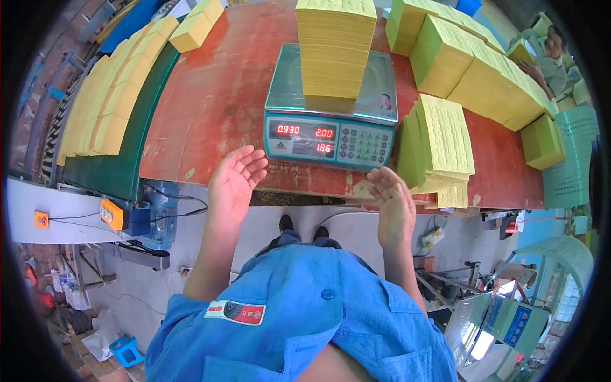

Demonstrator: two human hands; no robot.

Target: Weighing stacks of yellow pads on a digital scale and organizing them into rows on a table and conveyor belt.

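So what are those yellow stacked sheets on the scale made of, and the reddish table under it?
The tall stack of yellow sheets looks like thin matte paper or card: fine layered edges, embossed dotted top. The reddish-brown worn tabletop seems painted wood or board, with chipped patches along its front edge. The teal weighing scale appears plastic-bodied with a shiny metal pan. Both open hands hover before it, empty.

Both bare forearms are extending forward from the lower edge, elbows bent beside blue sleeves. The left hand (234, 178) is opening palm-up toward the right, fingers loosely curled and empty. The right hand (391, 197) is facing it, palm inward, fingers relaxed, gripping nothing.
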